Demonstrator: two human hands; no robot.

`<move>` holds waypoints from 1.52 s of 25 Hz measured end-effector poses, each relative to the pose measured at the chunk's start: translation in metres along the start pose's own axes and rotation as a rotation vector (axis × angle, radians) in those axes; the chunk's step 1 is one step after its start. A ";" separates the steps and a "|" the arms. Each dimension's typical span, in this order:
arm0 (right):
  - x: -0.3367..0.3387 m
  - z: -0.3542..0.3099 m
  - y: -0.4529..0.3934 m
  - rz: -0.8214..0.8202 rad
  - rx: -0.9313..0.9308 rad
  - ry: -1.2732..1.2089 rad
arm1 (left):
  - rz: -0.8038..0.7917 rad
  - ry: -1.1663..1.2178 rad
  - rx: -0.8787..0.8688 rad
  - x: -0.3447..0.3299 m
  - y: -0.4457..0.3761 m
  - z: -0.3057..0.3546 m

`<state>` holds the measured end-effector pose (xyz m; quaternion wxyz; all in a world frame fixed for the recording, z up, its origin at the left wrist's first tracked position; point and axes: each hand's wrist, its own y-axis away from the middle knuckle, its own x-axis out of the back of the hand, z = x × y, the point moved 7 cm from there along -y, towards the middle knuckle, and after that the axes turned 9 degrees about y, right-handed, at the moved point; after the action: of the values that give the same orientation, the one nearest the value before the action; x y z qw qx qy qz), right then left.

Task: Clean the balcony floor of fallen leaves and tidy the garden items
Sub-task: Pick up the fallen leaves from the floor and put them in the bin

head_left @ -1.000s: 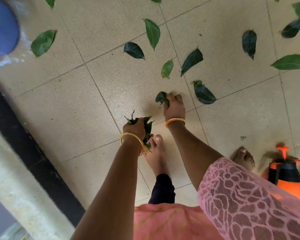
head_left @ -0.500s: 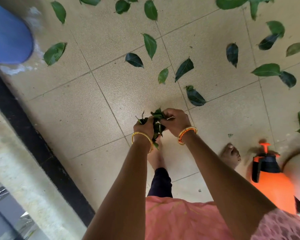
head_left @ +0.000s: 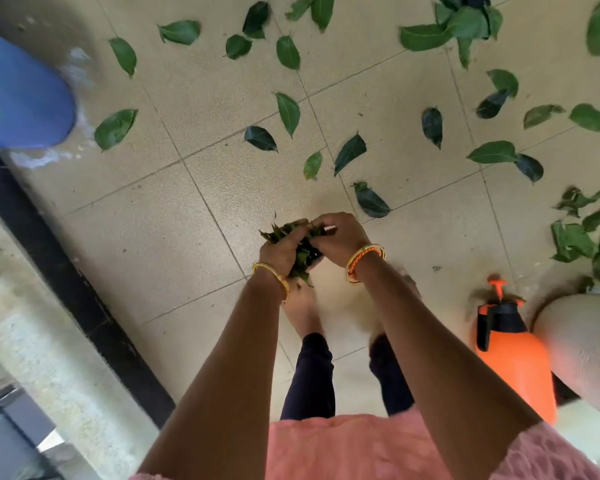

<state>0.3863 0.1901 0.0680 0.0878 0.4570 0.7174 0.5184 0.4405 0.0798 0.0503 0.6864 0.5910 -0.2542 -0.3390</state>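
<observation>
Above the beige tiled floor (head_left: 160,230), my left hand (head_left: 280,250) grips a bunch of green leaves (head_left: 300,258) at mid-frame. My right hand (head_left: 340,239) is pressed against the same bunch from the right, its fingers curled round the leaves. Several loose green leaves lie scattered on the tiles ahead, the nearest a dark leaf (head_left: 370,201) just beyond my right hand. More lie in a thick cluster of leaves (head_left: 579,240) at the right. My bare feet stand directly under my hands.
An orange pressure sprayer (head_left: 515,355) with a black cap stands at the right beside a pale rounded pot (head_left: 586,344). A blue pot (head_left: 21,98) sits at the upper left. A black threshold strip (head_left: 66,282) and a concrete ledge border the floor on the left.
My right hand lifted a leaf off the floor and brought it to the bunch in my left hand. The view has risen, showing more leaves ahead.
</observation>
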 end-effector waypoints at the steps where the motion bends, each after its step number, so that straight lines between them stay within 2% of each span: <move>1: 0.001 0.003 -0.006 -0.069 -0.054 -0.106 | -0.005 -0.009 0.005 -0.002 -0.003 0.003; 3: 0.001 0.014 -0.016 -0.211 -0.177 -0.420 | 0.005 -0.029 0.033 -0.005 -0.008 0.007; 4: 0.004 0.022 -0.024 -0.224 -0.208 -0.510 | 0.017 -0.030 0.046 -0.006 -0.012 0.009; 5: 0.008 0.033 -0.033 -0.177 -0.220 -0.492 | 0.024 -0.031 0.059 -0.008 -0.015 0.012; 9: 0.031 0.087 -0.078 0.159 -0.205 0.071 | 0.056 -0.050 0.068 -0.018 -0.035 0.025; 13: 0.019 0.114 -0.119 0.074 -0.008 0.746 | 0.059 -0.149 0.110 -0.033 -0.064 0.026; 16: 0.017 0.124 -0.140 0.088 0.059 0.927 | 0.077 -0.201 0.117 -0.040 -0.091 0.026; 18: 0.020 0.125 -0.144 0.190 0.094 0.944 | 0.083 -0.247 0.114 -0.043 -0.105 0.027; 23: 0.023 0.130 -0.145 0.415 0.232 0.810 | 0.084 -0.368 0.124 -0.052 -0.125 0.028; 25: 0.030 0.123 -0.150 0.402 0.261 0.760 | 0.097 -0.407 0.119 -0.053 -0.128 0.029; 29: 0.045 0.117 -0.164 0.309 0.168 0.730 | 0.080 -0.453 0.114 -0.066 -0.122 0.035; 31: 0.053 0.109 -0.164 0.317 0.114 0.580 | 0.082 -0.434 0.110 -0.074 -0.112 0.038; 35: 0.073 0.078 -0.138 0.395 0.055 0.090 | 0.103 -0.460 0.078 -0.073 -0.096 0.039; 38: 0.066 0.038 -0.115 0.228 0.088 -0.172 | 0.065 -0.458 0.011 -0.078 -0.079 0.040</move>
<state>0.3062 0.2594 -0.0206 0.0697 0.5816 0.6727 0.4521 0.3469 0.1085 -0.0168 0.6182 0.4940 -0.4241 -0.4405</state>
